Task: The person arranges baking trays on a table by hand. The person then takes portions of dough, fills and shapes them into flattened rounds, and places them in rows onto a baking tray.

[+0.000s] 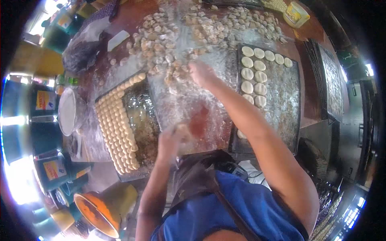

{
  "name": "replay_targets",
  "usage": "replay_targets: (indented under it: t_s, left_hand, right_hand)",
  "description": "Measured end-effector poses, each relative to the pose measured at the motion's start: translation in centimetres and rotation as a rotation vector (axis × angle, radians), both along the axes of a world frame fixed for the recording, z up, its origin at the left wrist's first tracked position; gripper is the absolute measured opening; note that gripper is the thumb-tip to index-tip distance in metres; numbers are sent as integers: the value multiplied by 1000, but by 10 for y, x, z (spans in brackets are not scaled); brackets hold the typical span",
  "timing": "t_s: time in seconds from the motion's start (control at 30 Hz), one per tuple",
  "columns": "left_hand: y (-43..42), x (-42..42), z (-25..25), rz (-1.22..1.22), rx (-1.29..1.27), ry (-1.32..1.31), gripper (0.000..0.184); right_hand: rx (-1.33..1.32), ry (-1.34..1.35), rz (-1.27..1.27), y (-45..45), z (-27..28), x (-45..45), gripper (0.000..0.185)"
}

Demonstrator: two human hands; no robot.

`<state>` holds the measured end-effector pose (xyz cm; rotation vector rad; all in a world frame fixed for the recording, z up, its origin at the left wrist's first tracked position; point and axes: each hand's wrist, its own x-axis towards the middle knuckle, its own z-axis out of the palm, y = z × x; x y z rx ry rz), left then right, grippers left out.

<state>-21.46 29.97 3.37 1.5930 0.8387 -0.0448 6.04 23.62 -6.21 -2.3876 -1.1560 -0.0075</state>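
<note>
My left hand (171,141) is over the floury table near my apron, blurred by motion. Its fingers are curled around a pale piece of dough (183,129). Farther out, my right hand (203,75) touches the near edge of a large heap of brownish filling balls (173,72); blur hides whether its fingers hold one. To the left, a dark tray (140,116) carries tight rows of small pale dough balls (116,130). On the right, under my right forearm, another dark tray (281,104) bears flattened round dough pieces (260,76) in rows.
A yellow tub (295,16) stands at the far right corner. A dark plastic bag (82,50) and a white scraper-like piece (118,40) lie at the far left. Stacked trays (329,80) lean on the right. An orange-lined bucket (98,213) is at the lower left.
</note>
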Motion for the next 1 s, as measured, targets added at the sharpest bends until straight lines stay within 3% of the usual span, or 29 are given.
replay_targets:
  t_s: [0.03, 0.07, 0.1, 0.13, 0.17, 0.2, 0.23, 0.3, 0.33, 0.4, 0.43, 0.47, 0.5, 0.53, 0.57, 0.6, 0.63, 0.7, 0.73, 0.77, 0.83, 0.9, 0.93, 1.0]
  left_hand:
    - [-5, 2, 17, -18, -143, 75, 35]
    - [-4, 1, 26, -35, -291, 146, 34]
    - [6, -8, 1, -32, -300, 133, 34]
    - [19, -16, -44, 90, -369, -60, 34]
    - [30, -22, -66, 202, -435, -249, 34]
    - [31, -16, -40, 394, -597, -195, 33]
    - [36, -22, -38, 372, -608, -203, 33]
    - [44, -34, -38, 201, -604, -331, 32]
    - [49, -41, -46, 190, -590, -320, 29]
    - [54, -50, -34, 50, -546, -299, 28]
    - [53, -56, -25, -72, -485, -266, 27]
    - [50, -58, -11, -252, -359, -278, 29]
    - [50, -58, -16, -279, -367, -293, 29]
    - [49, -55, -12, -331, -480, -375, 28]
    - [47, -53, -8, -375, -598, -452, 28]
    - [50, -50, -4, -551, -121, -348, 27]
    - [48, -44, -21, -558, -131, -352, 27]
    - [44, -28, -65, -251, -369, -393, 30]
    - [35, -30, -30, -215, -372, -250, 38]
    - [23, -33, -30, -217, -370, -246, 38]
    - [1, -43, -34, -534, 563, -436, 46]
    - [-4, -35, -50, -607, 574, -307, 49]
    - [3, -26, -57, -702, 683, -302, 45]
    - [14, -10, -66, -806, 797, -272, 42]
  right_hand:
    - [-136, 199, -57, 1, 8, 0, 22]
    - [50, 317, 1, -9, 36, -19, 24]
    - [218, 351, -42, -13, 68, -55, 25]
    - [390, 380, -88, -17, 89, -96, 26]
    - [398, 397, -79, -18, 94, -139, 30]
    - [408, 413, -76, -15, 99, -174, 34]
    - [407, 393, -92, -14, 87, -194, 34]
    - [179, 117, 165, -16, 50, -220, 38]
    - [166, 103, 147, -20, 62, -229, 38]
    - [440, 709, -185, -30, 98, -242, 33]
    - [438, 693, -211, -37, 100, -247, 33]
    - [440, 979, -185, -44, 97, -246, 35]
    - [444, 1262, -151, -49, 91, -244, 38]
    - [499, 1053, -237, -50, 92, -249, 32]
    - [496, 1034, -252, -53, 93, -254, 32]
    - [375, 644, -314, -55, 92, -262, 29]
    - [247, 260, -361, -51, 97, -272, 27]
    - [333, 194, -347, -47, 100, -283, 25]
    - [326, 187, -295, -51, 93, -280, 28]
    - [318, 181, -242, -57, 83, -275, 32]
    - [250, 300, -308, -72, 66, -248, 31]
    - [-72, 407, -380, -79, 54, -229, 31]
    - [146, 564, -355, -85, 46, -226, 31]
    - [199, 520, -269, -95, 54, -223, 31]
